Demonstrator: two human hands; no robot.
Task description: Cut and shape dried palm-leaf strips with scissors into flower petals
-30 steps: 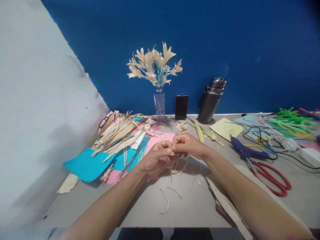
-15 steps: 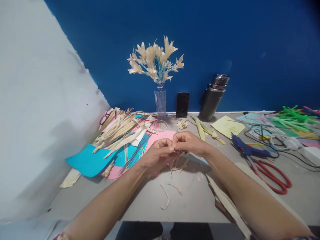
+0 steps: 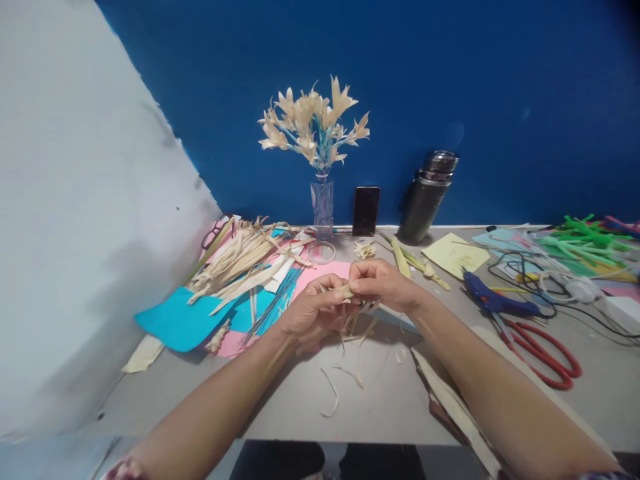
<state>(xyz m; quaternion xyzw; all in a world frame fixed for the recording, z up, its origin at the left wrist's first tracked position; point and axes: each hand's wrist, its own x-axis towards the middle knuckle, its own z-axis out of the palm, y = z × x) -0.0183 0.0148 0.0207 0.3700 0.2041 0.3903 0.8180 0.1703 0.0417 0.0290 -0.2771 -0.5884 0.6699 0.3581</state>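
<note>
My left hand (image 3: 311, 313) and my right hand (image 3: 381, 285) meet over the middle of the grey table (image 3: 380, 407). Both pinch a small bundle of pale dried leaf strips (image 3: 356, 319), whose loose ends hang down below the fingers. A few cut scraps (image 3: 334, 399) lie on the table just in front of my hands. Left of my hands rests a pile of dried leaf strips (image 3: 239, 261) on blue and pink paper sheets (image 3: 175, 323), with thin blue sticks (image 3: 274, 303) beside it.
A glass vase of pale leaf flowers (image 3: 320, 160), a tape ring (image 3: 321, 252), a phone (image 3: 365, 210) and a dark flask (image 3: 423, 197) stand at the blue back wall. A blue glue gun (image 3: 493, 299), red scissors (image 3: 543, 353), cables and green pipe cleaners (image 3: 585, 239) lie right. A white wall (image 3: 75, 233) closes the left.
My hands stay together at the same spot; the fingers have shifted slightly on the strips, and a short strip end now shows between the thumbs. The view moved a little.
</note>
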